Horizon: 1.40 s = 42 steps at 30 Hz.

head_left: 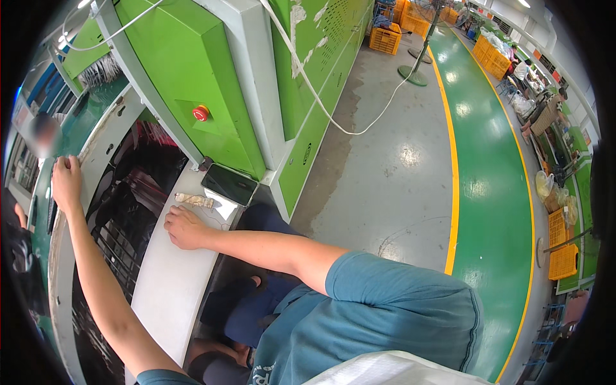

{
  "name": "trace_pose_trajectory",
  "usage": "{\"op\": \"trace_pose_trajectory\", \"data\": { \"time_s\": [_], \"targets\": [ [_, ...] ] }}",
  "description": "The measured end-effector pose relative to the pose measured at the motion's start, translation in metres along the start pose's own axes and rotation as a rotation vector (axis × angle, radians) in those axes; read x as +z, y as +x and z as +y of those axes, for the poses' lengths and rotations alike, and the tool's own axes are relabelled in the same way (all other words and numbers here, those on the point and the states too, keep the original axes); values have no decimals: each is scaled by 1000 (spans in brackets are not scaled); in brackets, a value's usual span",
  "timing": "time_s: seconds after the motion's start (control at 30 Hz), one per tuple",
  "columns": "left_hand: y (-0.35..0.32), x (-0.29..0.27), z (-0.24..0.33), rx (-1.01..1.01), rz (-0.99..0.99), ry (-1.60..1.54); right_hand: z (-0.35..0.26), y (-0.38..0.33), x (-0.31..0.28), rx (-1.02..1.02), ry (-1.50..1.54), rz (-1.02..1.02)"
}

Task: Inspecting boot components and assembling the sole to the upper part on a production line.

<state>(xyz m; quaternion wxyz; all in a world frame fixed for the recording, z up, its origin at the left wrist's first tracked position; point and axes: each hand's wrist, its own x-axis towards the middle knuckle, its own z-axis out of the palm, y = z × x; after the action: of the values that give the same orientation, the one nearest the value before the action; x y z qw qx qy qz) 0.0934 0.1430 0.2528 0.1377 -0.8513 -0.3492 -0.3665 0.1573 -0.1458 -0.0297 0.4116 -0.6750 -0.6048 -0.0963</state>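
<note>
1. left hand (66, 183) is up on the pale rim (96, 144) of the machine's dark opening, arm stretched out long from the lower edge. fingers look curled over the edge, holding onto it, though i can't see the fingertips properly.
2. right hand (185, 228) rests on the white ledge (173, 282) in front of that opening, knuckles up, fingers loosely folded and narrow. can't tell if anything is pinched under them.
3. just past the right hand lies a small crumpled rag (194, 201) (dirty beige thing), near the fingers but not touching as far as i can see.
4. right beside the rag, further along the ledge, a dark phone (229, 184) lies flat with the screen up, against the green cabinet (192, 70).
5. a red button (201, 113) sits on the cabinet's slanted face above the phone.
6. a white cable (333, 119) hangs down across the cabinet and loops over the grey floor (385, 179).
7. the floor has a yellow line (454, 179) next to a green lane, with orange crates (385, 40) far off at the top.
8. person wears a teal shirt (385, 301), knees tucked under the ledge.
</note>
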Motion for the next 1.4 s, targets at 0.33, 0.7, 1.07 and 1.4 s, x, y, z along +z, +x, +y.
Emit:
{"op": "trace_pose_trajectory", "data": {
  "time_s": [0.33,0.7,1.07,1.4],
  "targets": [
    [0,-1,1,16,9,-10,1,1,0,11,-5,-27],
    [-4,-4,5,24,32,16,-2,1,1,14,-2,1],
    [-4,-1,4,32,57,27,1,0,2,0,1,-22],
    [-5,-3,4,39,68,6,-9,2,-5,25,21,137]
  ]
}}
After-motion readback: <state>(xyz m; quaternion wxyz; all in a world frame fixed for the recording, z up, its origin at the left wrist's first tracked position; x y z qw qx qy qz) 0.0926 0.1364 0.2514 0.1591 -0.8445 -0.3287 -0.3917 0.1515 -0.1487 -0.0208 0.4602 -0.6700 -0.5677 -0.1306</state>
